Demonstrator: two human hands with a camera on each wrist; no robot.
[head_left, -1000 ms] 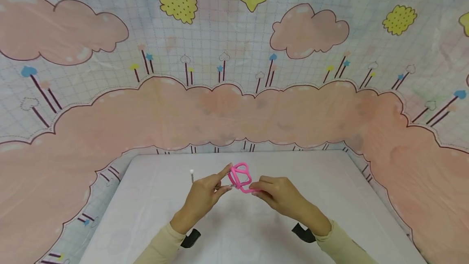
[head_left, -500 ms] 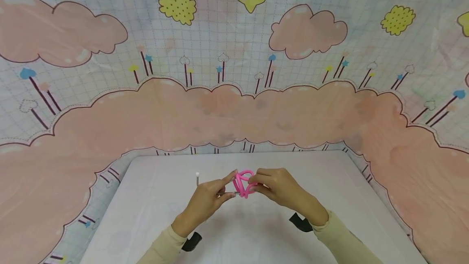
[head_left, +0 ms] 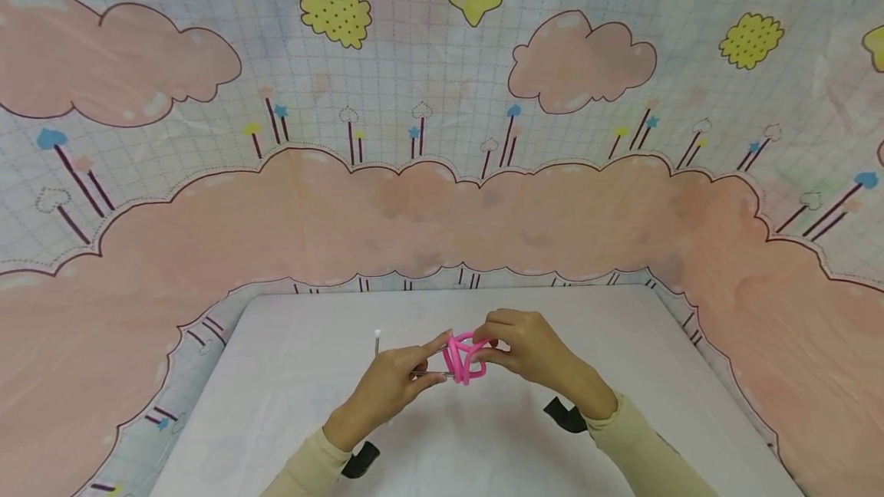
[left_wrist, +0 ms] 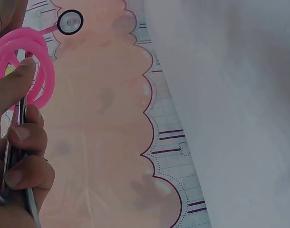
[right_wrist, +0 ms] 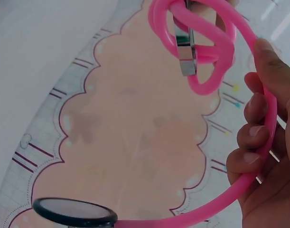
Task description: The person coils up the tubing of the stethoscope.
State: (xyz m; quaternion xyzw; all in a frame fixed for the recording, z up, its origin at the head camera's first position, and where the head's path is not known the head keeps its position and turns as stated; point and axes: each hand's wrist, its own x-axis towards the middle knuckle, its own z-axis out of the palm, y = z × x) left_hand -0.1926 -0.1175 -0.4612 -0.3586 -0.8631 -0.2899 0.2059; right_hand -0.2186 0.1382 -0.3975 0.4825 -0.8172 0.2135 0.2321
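Observation:
A stethoscope with pink tubing (head_left: 456, 360) is held up over the white table between both hands. My left hand (head_left: 392, 382) grips its metal ear tubes (right_wrist: 186, 53), and the thumb lies against the wound loops of tubing in the left wrist view. One white ear tip (head_left: 377, 334) sticks up behind that hand. My right hand (head_left: 528, 343) curls its fingers round a free length of the tubing at the right of the loops. The round chest piece (right_wrist: 74, 212), with a black rim, hangs at the tubing's end in the right wrist view.
The white table top (head_left: 290, 343) spreads beneath both hands. Behind it hangs a cloth (head_left: 442, 213) printed with clouds and stars. A black strap (head_left: 361, 460) is at the left wrist, and another black strap (head_left: 566, 416) at the right.
My left hand has shifted slightly right and down with the stethoscope. My right hand has risen from below the loops to their upper right, bringing the tubing along.

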